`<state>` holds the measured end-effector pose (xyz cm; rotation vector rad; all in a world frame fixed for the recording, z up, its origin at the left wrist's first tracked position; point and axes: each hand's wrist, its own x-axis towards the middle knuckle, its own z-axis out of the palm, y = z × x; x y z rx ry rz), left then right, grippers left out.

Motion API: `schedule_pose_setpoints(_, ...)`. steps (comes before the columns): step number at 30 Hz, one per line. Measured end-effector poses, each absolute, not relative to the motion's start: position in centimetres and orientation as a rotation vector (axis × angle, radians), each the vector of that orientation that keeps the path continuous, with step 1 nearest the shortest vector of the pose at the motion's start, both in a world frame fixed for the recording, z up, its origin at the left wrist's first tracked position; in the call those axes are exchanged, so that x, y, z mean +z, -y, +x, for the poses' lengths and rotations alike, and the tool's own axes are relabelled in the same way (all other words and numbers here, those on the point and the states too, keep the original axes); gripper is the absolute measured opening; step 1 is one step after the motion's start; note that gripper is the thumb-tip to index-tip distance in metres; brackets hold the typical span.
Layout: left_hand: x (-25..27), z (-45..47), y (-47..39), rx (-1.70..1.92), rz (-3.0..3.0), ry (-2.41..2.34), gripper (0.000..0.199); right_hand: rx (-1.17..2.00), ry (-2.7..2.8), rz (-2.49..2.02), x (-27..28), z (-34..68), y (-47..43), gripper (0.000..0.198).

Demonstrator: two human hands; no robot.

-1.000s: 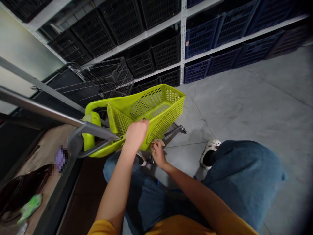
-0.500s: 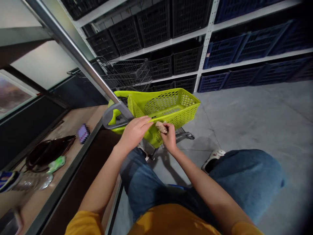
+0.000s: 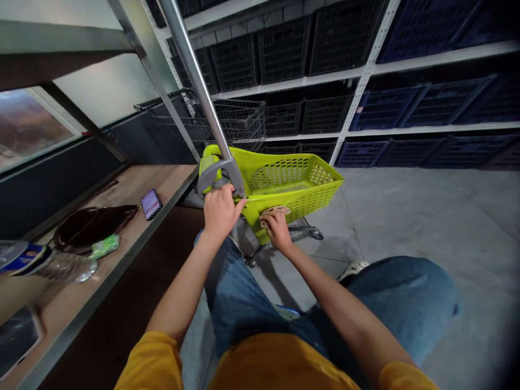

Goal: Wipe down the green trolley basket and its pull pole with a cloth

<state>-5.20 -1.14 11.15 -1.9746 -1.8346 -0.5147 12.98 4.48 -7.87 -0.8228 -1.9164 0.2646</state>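
Observation:
A lime-green plastic shopping cart (image 3: 300, 187) with a perforated basket stands in front of me. My left hand (image 3: 221, 214) is wrapped around the cart's side near the grey handle bracket (image 3: 233, 176), its thumb lying along the rim. A beige cloth (image 3: 280, 210) is pressed flat against the outer side of the basket by my right hand (image 3: 276, 227), whose fingers are bent over it. From the bracket a long metal pole (image 3: 199, 76) rises up and to the left. The cart's wheels (image 3: 316, 233) rest on the grey floor.
On my left, a wooden shelf (image 3: 162, 176) bears a phone (image 3: 151, 204), a dark brown bag (image 3: 93, 225), a green packet (image 3: 105, 246), a plastic bottle (image 3: 69, 268) and a tablet-like device (image 3: 18, 338). Behind the cart are a wire cart (image 3: 244, 119) and racks of black crates (image 3: 284, 51) and blue crates (image 3: 442, 108).
My left hand has moved back along the rim to the handle bracket and closed there. The cloth, bunched earlier, is now spread against the basket under my right hand. The view has shifted left.

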Motion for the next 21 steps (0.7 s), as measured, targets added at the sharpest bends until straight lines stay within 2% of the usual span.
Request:
schedule_pose_setpoints(6,10.8,-5.5,1.0,-0.670,-2.013,1.738,0.040,0.197,1.788,-0.825,-2.7,10.2,-3.6,0.032)
schedule_pose_setpoints(9,10.5,-5.8,0.8,-0.715,-2.004,1.727,0.038,0.084,1.970,-0.714,-5.2,10.0,-3.5,0.025)
schedule_pose_setpoints(12,10.4,-5.9,0.4,-0.732,-1.994,1.721,0.040,-0.021,2.239,-0.577,-10.3,10.8,-3.0,0.022)
schedule_pose_setpoints(16,10.4,-5.8,-0.1,-0.727,-1.995,1.726,0.040,-0.029,2.328,-0.689,-15.0,11.9,-2.4,0.021)
schedule_pose_setpoints(18,10.5,-5.8,-0.3,-0.725,-1.998,1.741,0.039,0.011,2.310,-0.718,-14.7,11.9,-2.6,0.021)
schedule_pose_setpoints(21,10.6,-5.6,-0.4,-0.732,-2.000,1.748,0.039,0.048,2.229,-0.645,-10.9,11.3,-3.5,0.024)
